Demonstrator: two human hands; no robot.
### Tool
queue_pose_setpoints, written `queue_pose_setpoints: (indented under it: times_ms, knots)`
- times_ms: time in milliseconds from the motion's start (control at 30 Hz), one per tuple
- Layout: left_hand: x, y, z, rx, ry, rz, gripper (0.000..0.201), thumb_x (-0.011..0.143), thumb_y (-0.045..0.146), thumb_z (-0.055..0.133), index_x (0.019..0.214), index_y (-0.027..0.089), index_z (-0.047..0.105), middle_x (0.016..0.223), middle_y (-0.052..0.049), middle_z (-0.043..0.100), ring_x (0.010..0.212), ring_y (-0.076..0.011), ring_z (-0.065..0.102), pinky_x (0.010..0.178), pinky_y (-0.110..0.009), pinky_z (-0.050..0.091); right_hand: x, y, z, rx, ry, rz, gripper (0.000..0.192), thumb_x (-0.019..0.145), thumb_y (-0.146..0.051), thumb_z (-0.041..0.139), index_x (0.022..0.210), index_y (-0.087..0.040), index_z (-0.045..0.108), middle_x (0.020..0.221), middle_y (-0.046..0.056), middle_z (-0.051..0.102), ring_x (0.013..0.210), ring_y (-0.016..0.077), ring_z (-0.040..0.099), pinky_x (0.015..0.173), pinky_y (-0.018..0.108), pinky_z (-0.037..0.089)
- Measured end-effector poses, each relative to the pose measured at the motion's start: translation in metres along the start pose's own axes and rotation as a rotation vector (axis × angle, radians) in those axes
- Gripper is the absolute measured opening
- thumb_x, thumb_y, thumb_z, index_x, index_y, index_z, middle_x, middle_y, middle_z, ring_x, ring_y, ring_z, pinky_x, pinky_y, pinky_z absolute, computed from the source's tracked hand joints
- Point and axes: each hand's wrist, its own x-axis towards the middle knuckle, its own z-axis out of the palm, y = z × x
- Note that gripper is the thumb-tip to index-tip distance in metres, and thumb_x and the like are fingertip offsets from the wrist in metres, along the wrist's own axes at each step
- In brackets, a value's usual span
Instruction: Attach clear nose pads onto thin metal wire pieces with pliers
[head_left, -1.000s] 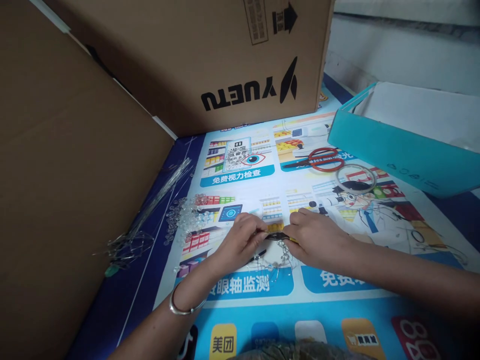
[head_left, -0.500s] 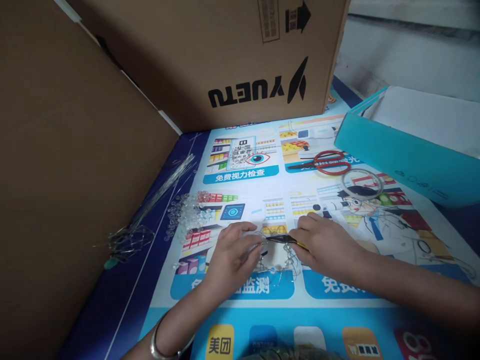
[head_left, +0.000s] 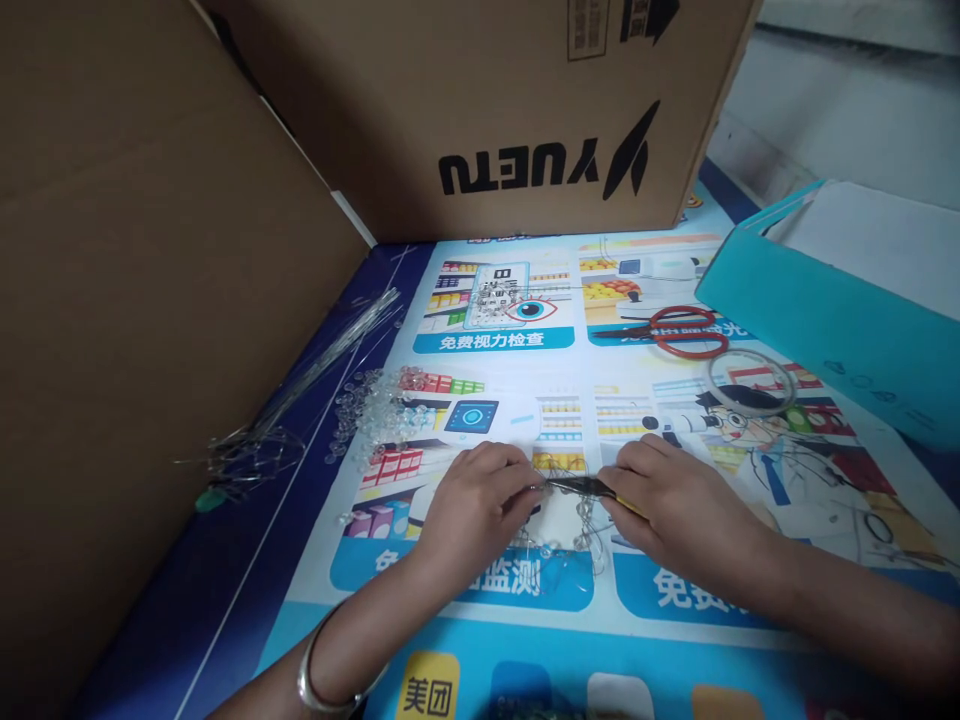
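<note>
My right hand (head_left: pixel 667 495) is closed around the yellow-handled pliers (head_left: pixel 581 486), whose dark jaws point left. My left hand (head_left: pixel 476 505) pinches one side of a beaded wire piece (head_left: pixel 555 552) just by the plier tips. Thin wires and clear beads of this piece loop across the printed sheet below both hands. Its part between my left fingertips is hidden, and I cannot tell whether the jaws grip the wire.
Clear beads (head_left: pixel 379 415) lie left of my hands, with a wire bundle (head_left: pixel 300 400) beyond. Red-handled scissors (head_left: pixel 690 332), a wire coil (head_left: pixel 752 382) and a turquoise box (head_left: pixel 840 310) are at the right. A large cardboard box (head_left: pixel 480 90) walls the back and left.
My left fingers have drawn closer together at the plier tips. The pliers stay in my right hand. The whole view has shifted a little.
</note>
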Motion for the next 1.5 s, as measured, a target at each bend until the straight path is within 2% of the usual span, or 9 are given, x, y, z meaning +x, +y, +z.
queue_pose_setpoints:
  times_ms: [300,633,800,1033,1167,1300,1500]
  knots:
    - [0.0025,-0.0005,0.0026,-0.111,-0.047,-0.077,0.010,0.076,0.015,0.055,0.084,0.018,0.060,0.086,-0.005,0.057,0.084,-0.0180,0.053,0.073,-0.032,0.047,0.0040,-0.0013,-0.0009,-0.031,-0.013,-0.048,0.020,0.087,-0.027,0.045,0.090,-0.017,0.062,0.084,0.008,0.054,0.084,0.0208,0.045,0.074,0.033,0.035]
    - [0.0032,-0.0030,-0.0004,-0.193,-0.101,-0.057,0.007,0.079,0.016,0.053,0.083,0.019,0.058,0.087,-0.004,0.056,0.085,-0.0172,0.053,0.073,-0.031,0.045,0.0056,-0.0012,-0.0026,-0.193,0.019,-0.158,0.017,0.085,-0.024,0.046,0.083,-0.017,0.061,0.077,0.007,0.053,0.078,0.0205,0.043,0.071,0.034,0.031]
    - [0.0039,-0.0036,-0.0004,-0.207,-0.101,-0.052,0.005,0.079,0.017,0.053,0.081,0.019,0.057,0.085,-0.004,0.056,0.082,-0.0166,0.053,0.071,-0.030,0.045,0.0061,-0.0011,-0.0022,-0.128,0.026,-0.118,0.018,0.086,-0.025,0.046,0.082,-0.016,0.061,0.079,0.007,0.053,0.078,0.0187,0.044,0.070,0.031,0.031]
    - [0.0043,-0.0027,-0.0013,-0.183,-0.101,-0.050,0.004,0.079,0.018,0.054,0.080,0.018,0.057,0.082,-0.004,0.055,0.079,-0.0163,0.052,0.068,-0.029,0.045,0.0063,0.0009,-0.0057,0.034,-0.054,-0.030,0.019,0.087,-0.025,0.045,0.092,-0.018,0.063,0.082,0.006,0.055,0.082,0.0185,0.046,0.071,0.029,0.034]
    - [0.0048,-0.0025,-0.0020,-0.170,-0.109,-0.052,0.003,0.078,0.018,0.054,0.079,0.018,0.057,0.081,-0.003,0.055,0.077,-0.0160,0.051,0.066,-0.028,0.044,0.0070,0.0044,-0.0063,0.087,-0.062,-0.028,0.021,0.087,-0.025,0.045,0.094,-0.017,0.063,0.083,0.006,0.055,0.083,0.0186,0.047,0.071,0.029,0.035]
    - [0.0043,-0.0023,-0.0023,-0.166,-0.115,-0.062,0.004,0.079,0.018,0.054,0.080,0.019,0.058,0.081,-0.003,0.056,0.079,-0.0164,0.052,0.068,-0.029,0.044,0.0079,0.0072,-0.0059,0.097,-0.077,-0.046,0.018,0.086,-0.025,0.046,0.086,-0.018,0.062,0.080,0.005,0.054,0.080,0.0178,0.046,0.070,0.029,0.034]
    - [0.0035,-0.0034,-0.0012,-0.183,-0.091,-0.034,0.005,0.079,0.018,0.053,0.080,0.019,0.058,0.083,-0.004,0.056,0.079,-0.0162,0.052,0.068,-0.028,0.045,0.0074,0.0061,-0.0045,0.048,-0.022,-0.078,0.016,0.085,-0.025,0.048,0.084,-0.017,0.062,0.080,0.005,0.055,0.080,0.0177,0.045,0.069,0.028,0.034]
